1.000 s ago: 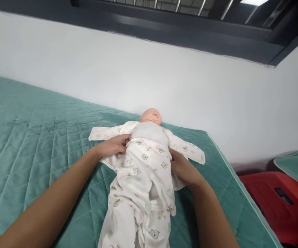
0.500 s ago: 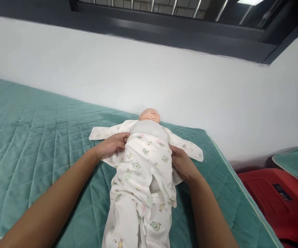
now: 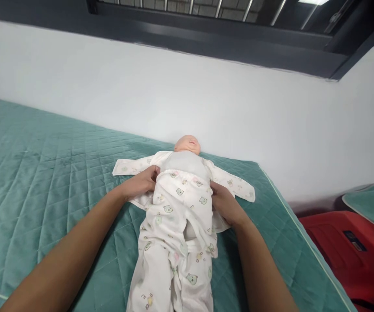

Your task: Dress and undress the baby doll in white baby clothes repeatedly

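Observation:
A baby doll [image 3: 187, 145] lies on its back on a green quilted mattress [image 3: 44, 164], head toward the wall. It wears white printed trousers [image 3: 177, 221] and lies on an open white printed top [image 3: 235, 185] with both sleeves spread out. My left hand [image 3: 140, 184] pinches the trousers' waistband at the doll's left side in the picture. At the other side of the waist my right hand [image 3: 223, 203] grips the waistband too. Both hands have their fingers curled into the cloth. The doll's grey torso [image 3: 185, 161] shows above the waistband.
A white wall rises just behind the mattress, with a dark window frame [image 3: 226, 39] above it. To the right of the mattress lies a red object [image 3: 346, 247], and a green cushion edge [image 3: 372, 206] sits at the far right.
Both hands have drawn the trousers' waistband a little higher up the doll's torso, toward its chest. The view has shifted slightly.

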Available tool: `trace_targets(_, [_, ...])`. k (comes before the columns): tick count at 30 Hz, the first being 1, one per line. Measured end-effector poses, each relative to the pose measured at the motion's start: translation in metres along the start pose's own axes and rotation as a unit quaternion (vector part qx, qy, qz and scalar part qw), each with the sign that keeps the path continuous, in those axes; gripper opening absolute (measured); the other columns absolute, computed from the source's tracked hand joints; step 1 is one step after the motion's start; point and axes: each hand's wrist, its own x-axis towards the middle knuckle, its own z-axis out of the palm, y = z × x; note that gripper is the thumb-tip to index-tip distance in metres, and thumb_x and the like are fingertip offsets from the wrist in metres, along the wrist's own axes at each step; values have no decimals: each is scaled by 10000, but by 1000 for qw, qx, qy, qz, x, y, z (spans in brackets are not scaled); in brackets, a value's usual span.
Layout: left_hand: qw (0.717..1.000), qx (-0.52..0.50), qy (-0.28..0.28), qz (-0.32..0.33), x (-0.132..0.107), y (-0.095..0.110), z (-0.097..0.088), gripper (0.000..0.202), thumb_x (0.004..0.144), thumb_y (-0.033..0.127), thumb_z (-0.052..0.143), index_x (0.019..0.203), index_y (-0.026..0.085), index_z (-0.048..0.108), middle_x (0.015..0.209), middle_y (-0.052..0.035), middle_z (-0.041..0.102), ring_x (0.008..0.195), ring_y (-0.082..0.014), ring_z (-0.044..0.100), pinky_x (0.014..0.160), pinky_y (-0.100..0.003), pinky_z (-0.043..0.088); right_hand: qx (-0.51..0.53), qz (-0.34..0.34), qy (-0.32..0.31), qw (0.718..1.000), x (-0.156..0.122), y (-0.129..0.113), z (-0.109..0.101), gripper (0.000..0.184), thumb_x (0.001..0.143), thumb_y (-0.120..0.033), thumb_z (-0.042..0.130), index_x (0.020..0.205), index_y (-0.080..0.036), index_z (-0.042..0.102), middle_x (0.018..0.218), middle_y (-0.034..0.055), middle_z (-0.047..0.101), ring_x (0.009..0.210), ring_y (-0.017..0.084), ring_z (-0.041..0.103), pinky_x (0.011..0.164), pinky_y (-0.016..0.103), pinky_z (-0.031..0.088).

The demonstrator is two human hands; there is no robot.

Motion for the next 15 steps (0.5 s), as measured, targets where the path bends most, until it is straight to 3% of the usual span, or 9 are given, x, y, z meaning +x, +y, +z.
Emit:
trace_targets(5, [994,-31,28,-100,0,8,7,290,534,86,555,811,163,593,750,-30,656,617,-150,562,530,-229,403,11,49,15,999,3,8,0,356,588,-159,514,882,-211,707,673,1,696,575,174,565,548,276,442])
trace_targets(10, [994,3,24,-103,0,13,8,234,515,78,497,690,154,632,619,-13,609,535,-132,500,512,-234,378,32,60,15,998,4,4,1,402,575,-150,516,924,-209,707,677,7,702,559,169,569,525,265,428])
trace_targets(15, [996,30,-12,-82,0,14,5,272,537,82,512,747,138,676,714,-38,665,606,-152,535,553,-243,403,26,24,-14,999,-1,-6,0,412,618,-175,528,981,-198,723,766,10,736,677,207,620,607,292,480])
